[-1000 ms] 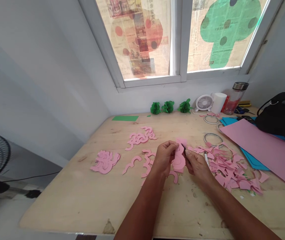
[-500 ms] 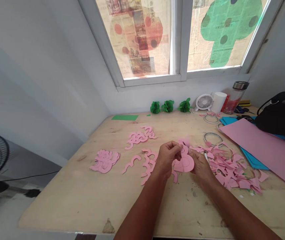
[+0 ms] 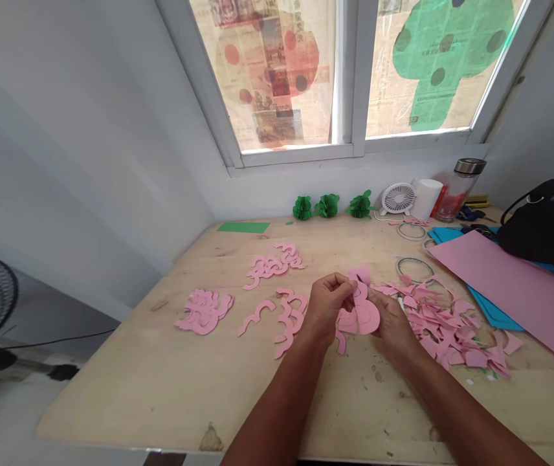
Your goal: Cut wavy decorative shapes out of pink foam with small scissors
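Over the table, both hands hold a rounded pink paper cutout [image 3: 368, 317] with curved lines drawn on it. My left hand [image 3: 330, 301] pinches its left side, thumb and fingers pressed together. At its right edge my right hand [image 3: 389, 316] grips it, with some fingers hidden behind the paper. A small dark sliver shows near the paper's top; I cannot tell what it is. Wavy pink paper strips [image 3: 289, 317] lie just left of my left hand. A heap of pink paper scraps [image 3: 444, 323] sits to the right of my right hand.
Further left on the wooden table [image 3: 160, 388] are a pile of pink cutouts [image 3: 204, 312] and more wavy strips [image 3: 270, 266]. Green paper ornaments [image 3: 328, 206], a small white fan [image 3: 397, 198] and a glass bottle [image 3: 459, 191] stand at the back. Pink sheet [image 3: 510, 278] and black bag [image 3: 546, 226] lie right.
The pink cutout has shifted and turned slightly to the right in my hands, and the split between its lower lobes shows a little wider. Both hands keep their hold.
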`<state>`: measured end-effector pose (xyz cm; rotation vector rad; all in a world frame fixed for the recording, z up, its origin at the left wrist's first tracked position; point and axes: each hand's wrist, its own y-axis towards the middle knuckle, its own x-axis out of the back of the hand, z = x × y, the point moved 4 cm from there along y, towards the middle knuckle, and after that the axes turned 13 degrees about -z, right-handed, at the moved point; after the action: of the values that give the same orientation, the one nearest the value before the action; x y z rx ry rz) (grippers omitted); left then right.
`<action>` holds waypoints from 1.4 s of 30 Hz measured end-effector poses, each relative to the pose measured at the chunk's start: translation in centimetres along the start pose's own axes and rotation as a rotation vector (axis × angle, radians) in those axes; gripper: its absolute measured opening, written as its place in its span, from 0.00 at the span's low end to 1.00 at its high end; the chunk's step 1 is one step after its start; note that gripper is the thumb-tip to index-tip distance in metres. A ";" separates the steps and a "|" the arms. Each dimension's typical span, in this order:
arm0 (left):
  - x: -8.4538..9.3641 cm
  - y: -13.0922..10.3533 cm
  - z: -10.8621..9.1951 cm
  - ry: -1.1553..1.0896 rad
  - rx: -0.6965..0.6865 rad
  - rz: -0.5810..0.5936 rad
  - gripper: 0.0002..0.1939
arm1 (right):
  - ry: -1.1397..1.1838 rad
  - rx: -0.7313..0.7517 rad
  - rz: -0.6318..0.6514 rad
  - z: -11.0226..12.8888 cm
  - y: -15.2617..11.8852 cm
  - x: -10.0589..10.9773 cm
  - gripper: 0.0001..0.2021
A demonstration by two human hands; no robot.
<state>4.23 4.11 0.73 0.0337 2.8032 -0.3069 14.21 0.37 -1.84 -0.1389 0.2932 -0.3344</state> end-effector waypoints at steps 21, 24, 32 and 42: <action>0.0 0.0 0.1 0.004 -0.006 0.018 0.09 | 0.015 0.070 0.031 0.3 -0.1 -0.1 0.17; 0.0 0.0 0.1 0.008 -0.009 0.021 0.09 | 0.011 0.072 0.035 0.1 0.1 -0.1 0.16; 0.1 0.1 0.0 0.007 -0.049 -0.015 0.09 | -0.022 0.023 0.027 -0.1 0.2 0.0 0.17; 0.2 0.2 -0.2 -0.002 -0.061 -0.052 0.11 | -0.072 0.040 0.041 -0.9 0.3 0.0 0.18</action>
<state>3.94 4.31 0.82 -0.0537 2.8129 -0.2336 14.01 0.57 -2.70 -0.1051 0.2173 -0.2934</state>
